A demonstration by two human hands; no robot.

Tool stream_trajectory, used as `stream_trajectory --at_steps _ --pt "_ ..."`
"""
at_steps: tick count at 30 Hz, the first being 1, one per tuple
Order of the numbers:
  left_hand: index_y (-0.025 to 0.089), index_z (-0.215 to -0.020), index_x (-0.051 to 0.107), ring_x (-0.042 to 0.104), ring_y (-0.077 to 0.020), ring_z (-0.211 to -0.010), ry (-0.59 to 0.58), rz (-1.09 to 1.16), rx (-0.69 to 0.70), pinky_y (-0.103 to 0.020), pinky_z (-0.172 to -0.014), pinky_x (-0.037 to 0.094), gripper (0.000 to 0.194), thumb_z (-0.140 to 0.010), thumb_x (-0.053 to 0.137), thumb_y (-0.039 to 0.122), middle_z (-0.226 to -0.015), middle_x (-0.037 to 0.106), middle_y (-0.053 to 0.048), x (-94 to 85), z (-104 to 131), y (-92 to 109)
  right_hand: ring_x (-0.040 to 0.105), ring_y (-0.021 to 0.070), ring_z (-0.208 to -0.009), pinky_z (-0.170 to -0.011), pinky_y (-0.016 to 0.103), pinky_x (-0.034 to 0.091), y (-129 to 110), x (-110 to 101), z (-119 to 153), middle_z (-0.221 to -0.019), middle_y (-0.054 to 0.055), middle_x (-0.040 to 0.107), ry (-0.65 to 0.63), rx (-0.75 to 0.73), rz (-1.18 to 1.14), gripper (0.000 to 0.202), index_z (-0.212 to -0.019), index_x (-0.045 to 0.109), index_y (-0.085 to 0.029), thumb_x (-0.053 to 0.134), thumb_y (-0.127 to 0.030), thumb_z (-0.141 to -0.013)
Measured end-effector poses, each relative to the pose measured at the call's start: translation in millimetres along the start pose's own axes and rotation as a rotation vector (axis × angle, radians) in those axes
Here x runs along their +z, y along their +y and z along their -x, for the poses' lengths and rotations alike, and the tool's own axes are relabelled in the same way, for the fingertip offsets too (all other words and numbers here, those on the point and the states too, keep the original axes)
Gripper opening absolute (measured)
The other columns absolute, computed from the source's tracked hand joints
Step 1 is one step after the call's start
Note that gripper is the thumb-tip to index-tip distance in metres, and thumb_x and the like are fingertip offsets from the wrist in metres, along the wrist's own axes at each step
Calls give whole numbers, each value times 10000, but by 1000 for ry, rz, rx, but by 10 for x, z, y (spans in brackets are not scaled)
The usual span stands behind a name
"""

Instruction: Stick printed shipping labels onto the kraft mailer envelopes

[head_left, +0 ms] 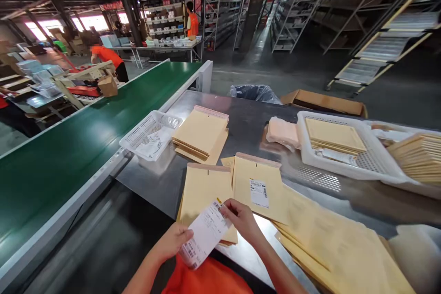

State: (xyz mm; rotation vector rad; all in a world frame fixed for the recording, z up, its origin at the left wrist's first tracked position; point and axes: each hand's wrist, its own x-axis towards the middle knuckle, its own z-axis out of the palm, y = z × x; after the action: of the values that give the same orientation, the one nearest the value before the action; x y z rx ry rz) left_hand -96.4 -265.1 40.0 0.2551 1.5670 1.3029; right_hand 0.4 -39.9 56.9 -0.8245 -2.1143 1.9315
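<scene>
A white printed shipping label sheet point(207, 229) with barcodes is held between both hands, tilted, close to my body. My left hand point(177, 239) pinches its left edge with the thumb on top. At the upper right corner of the sheet, my right hand point(239, 218) grips it between thumb and fingers. Just behind the sheet lies a stack of yellow padded envelopes point(206, 186) with pink flap strips. To its right, another padded envelope point(257, 172) bears a white label point(259, 194). More padded envelopes point(330, 229) spread along the right near side.
A white perforated basket point(129, 140) holding papers stands beside the green conveyor belt point(103, 119). Another envelope pile point(203, 128) lies near it. At right are a pink wrapped bundle point(283, 132) and a white basket point(305, 156) of envelopes. Beyond stand a lined bin point(255, 93) and co-workers in orange.
</scene>
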Motion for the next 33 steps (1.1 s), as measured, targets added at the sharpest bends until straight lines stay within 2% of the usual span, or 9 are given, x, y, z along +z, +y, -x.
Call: stream_trajectory --at_steps 3,8,11,15,17,20,25,29,33 --pt "114 -618 670 546 -151 -506 49 2 23 -236 -465 347 600 -662 631 711 -562 645 -60 -74 45 -1 461 119 -520 -470 243 334 -23 59 -70 -536 -17 547 -13 -44 -34 340 -617 605 -193 688 -515 -686" --pt "141 -589 602 483 -111 -483 499 185 126 -221 -492 346 579 -661 630 714 -486 559 12 -509 264 -53 303 50 -380 -371 202 174 -141 317 -550 -496 -75 465 183 33 -334 445 -752 544 -208 699 -609 -639" --pt "137 -623 637 495 -117 -508 683 222 164 -227 -525 361 553 -660 654 688 -507 593 5 -715 448 -111 301 38 -345 -359 182 161 -362 762 -1055 -467 -87 467 31 103 -413 442 -781 523 -200 737 -544 -608" --pt "151 -632 656 531 -151 -525 769 297 177 -254 -536 396 581 -624 648 732 -517 616 -8 -672 563 -208 478 76 -438 -411 190 335 -787 1625 -1682 -560 -54 546 -61 138 -461 306 -786 476 -208 692 -400 -684" --pt "162 -641 664 541 -164 -513 773 371 164 -269 -527 412 592 -582 663 751 -505 618 -9 -602 579 -262 551 86 -519 -467 196 397 -954 1995 -1786 -645 -36 589 -111 141 -486 253 -821 474 -210 662 -346 -719" --pt "175 -641 662 554 -181 -504 765 479 127 -289 -514 440 612 -540 666 778 -506 628 -16 -564 603 -326 620 117 -598 -504 216 437 -972 2288 -1528 -755 -5 648 -277 154 -494 298 -858 519 -200 708 -343 -677" --pt "169 -596 595 539 -151 -537 758 378 190 -257 -540 451 579 -581 674 742 -530 601 -1 -607 493 -297 595 119 -606 -519 216 400 -427 1998 -499 -732 -4 672 -672 38 -289 312 -824 614 -180 714 -441 -686" --pt "165 -575 545 466 -107 -513 596 263 211 -220 -493 390 586 -608 653 741 -516 513 34 -467 204 -120 477 96 -564 -524 215 326 -128 1459 37 -586 -55 559 -428 -62 -1 109 -681 586 -187 680 -241 -679" --pt "120 -720 681 545 -141 -587 258 185 211 -249 -579 448 578 -626 687 690 -615 632 -27 -172 77 87 469 115 -547 -516 236 343 -238 905 81 -547 -44 514 -122 -85 -71 135 -619 549 -196 595 -271 -721"
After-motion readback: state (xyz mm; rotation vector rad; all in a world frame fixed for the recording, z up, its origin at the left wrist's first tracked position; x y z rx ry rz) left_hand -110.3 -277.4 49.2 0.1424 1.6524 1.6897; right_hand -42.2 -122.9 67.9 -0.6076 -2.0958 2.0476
